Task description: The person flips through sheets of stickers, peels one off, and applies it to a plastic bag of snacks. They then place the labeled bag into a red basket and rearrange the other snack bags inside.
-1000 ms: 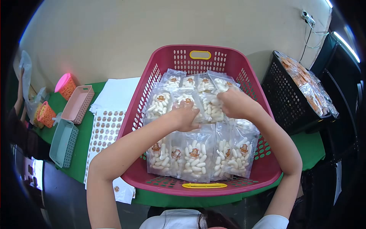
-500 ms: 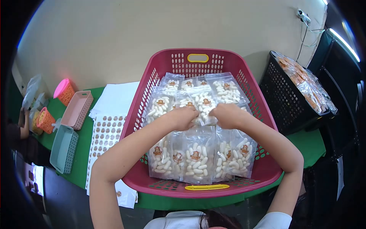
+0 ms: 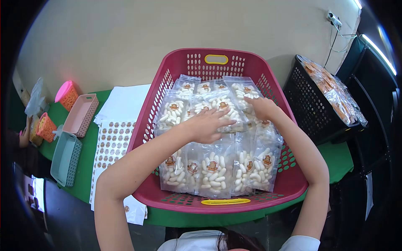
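Note:
A large maroon laundry-style basket [image 3: 146, 125] holds several clear zip bags of white, capsule-shaped pieces, each with a round brown sticker. My left hand [image 3: 208, 125] lies palm down over the bags in the middle, fingers spread, touching a central bag [image 3: 222, 104]. My right hand [image 3: 264, 109] is at the right, its fingers reaching left over the lower part of a back-right bag [image 3: 244, 88]; its fingers are partly out of sight, and no grip on a bag shows. Front bags [image 3: 213, 171] stand in a row below my hands.
Sticker sheets [image 3: 113, 138] lie left of the basket on a green-covered table [image 3: 92, 150]. Farther left are pink [image 3: 83, 113] and teal [image 3: 67, 159] trays and orange cups [image 3: 47, 127]. A black crate [image 3: 312, 98] of packed bags stands right. Another person's arm [image 3: 26, 134] shows far left.
My hands have moved apart: the left has flattened with its fingers spread over the central bags, and the right has moved up and right to the back-right bags. The view has shifted slightly.

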Motion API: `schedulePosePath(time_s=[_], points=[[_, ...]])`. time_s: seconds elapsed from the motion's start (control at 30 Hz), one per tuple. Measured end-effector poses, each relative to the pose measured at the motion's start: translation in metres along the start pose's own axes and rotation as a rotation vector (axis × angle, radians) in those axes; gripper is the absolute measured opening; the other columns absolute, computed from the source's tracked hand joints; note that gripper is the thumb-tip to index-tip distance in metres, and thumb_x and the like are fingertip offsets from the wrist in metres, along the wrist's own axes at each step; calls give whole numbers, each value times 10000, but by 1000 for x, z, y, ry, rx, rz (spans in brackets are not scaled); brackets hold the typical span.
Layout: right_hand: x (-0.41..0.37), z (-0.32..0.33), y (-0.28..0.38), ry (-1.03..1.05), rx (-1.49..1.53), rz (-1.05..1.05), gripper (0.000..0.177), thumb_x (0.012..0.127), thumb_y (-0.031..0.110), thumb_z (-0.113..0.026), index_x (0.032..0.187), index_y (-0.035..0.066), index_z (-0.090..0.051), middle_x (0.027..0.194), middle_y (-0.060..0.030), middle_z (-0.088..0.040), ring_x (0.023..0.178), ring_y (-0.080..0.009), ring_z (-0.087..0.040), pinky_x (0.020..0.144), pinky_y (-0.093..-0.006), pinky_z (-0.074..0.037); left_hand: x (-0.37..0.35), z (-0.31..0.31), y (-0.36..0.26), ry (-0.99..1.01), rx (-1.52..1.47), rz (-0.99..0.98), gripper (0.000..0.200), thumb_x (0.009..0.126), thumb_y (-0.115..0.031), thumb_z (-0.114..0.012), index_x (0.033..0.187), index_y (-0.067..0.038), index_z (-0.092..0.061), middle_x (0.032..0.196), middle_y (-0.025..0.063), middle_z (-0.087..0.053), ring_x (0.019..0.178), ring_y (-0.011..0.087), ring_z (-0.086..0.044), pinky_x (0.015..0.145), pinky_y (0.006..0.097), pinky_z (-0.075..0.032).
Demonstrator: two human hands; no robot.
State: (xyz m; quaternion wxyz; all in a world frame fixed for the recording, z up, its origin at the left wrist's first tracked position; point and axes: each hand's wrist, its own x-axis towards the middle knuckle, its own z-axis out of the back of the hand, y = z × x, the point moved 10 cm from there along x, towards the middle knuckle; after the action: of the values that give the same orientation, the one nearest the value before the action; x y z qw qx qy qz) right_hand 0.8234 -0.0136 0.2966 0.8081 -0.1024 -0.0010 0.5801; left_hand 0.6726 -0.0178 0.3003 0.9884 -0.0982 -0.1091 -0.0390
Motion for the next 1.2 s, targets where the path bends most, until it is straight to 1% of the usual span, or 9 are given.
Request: schedulePosePath(time_s=[0.17, 0.27, 0.53, 0.63, 0.77, 0.8, 0.9, 1.1, 1.2], points=[[-10, 63, -29, -442, 113, -90, 274, 749, 87, -467, 1019, 99, -514, 825, -206, -571, 790, -369, -561, 679, -449, -450, -6, -19, 6, 213, 25, 88, 476, 795, -337, -467, 1224, -149, -383, 1311, 158, -273, 1143, 329, -352, 957, 423, -282], [-34, 104, -34, -791, 290, -27, 290, 773, 82, -447, 1053, 114, -519, 777, -220, -572, 740, -374, -561, 650, -449, -444, -5, -23, 8, 227, 4, 74, 506, 779, -331, -488, 1231, -136, -369, 1308, 158, -279, 1132, 322, -366, 952, 413, -290], [-76, 173, 15, -1156, 311, 206, 331, 794, 43, -457, 1108, 136, -504, 828, -184, -580, 722, -322, -575, 611, -380, -459, -6, -27, 14, 263, -52, 159, 680, 757, -348, -514, 1290, -60, -205, 1343, 154, -200, 1170, 314, -324, 970, 434, -256], [-56, 187, 58, -1148, 168, 324, 366, 777, 32, -453, 1129, 128, -481, 866, -172, -586, 742, -311, -582, 639, -386, -472, -5, -30, 10, 300, 13, 188, 748, 751, -397, -507, 1317, -90, -127, 1376, 162, -42, 1220, 362, -216, 973, 516, -188], [15, 163, 120, -680, 6, 182, 392, 690, 1, -459, 1070, 88, -506, 871, -171, -587, 743, -306, -589, 678, -392, -475, -18, -30, 24, 321, 108, 476, 758, 756, -546, -395, 1337, -198, -53, 1385, 124, 60, 1217, 473, -46, 928, 626, -91], [17, 155, 142, -766, 27, 334, 155, 704, 16, -468, 855, 21, -505, 769, -143, -592, 701, -292, -604, 563, -385, -493, -25, -31, 25, 402, 76, 543, 750, 759, -567, -364, 1337, -216, -39, 1385, 123, 62, 1221, 467, -33, 927, 630, -73], [54, 115, 178, -731, 2, 379, 104, 720, 37, -474, 807, -6, -509, 714, -154, -591, 673, -289, -609, 558, -362, -498, -35, -35, 32, 488, 23, 625, 735, 758, -615, -305, 1333, -263, -11, 1385, 116, 66, 1223, 464, 0, 918, 644, -39], [72, 65, 201, -552, -107, 321, 136, 739, 62, -474, 844, -11, -520, 737, -172, -593, 689, -307, -603, 581, -365, -499, -34, -44, 32, 582, 24, 620, 721, 771, -582, -326, 1330, -280, 16, 1390, 48, 101, 1249, 399, 37, 929, 624, 6], [64, 45, 202, -276, 243, 543, 269, 746, 125, -490, 994, 33, -537, 833, -204, -583, 824, -353, -561, 753, -404, -450, -32, -43, 32, 553, -2, 581, 721, 772, -604, -296, 1332, -256, -7, 1389, 102, 43, 1237, 430, -10, 935, 626, -35]])
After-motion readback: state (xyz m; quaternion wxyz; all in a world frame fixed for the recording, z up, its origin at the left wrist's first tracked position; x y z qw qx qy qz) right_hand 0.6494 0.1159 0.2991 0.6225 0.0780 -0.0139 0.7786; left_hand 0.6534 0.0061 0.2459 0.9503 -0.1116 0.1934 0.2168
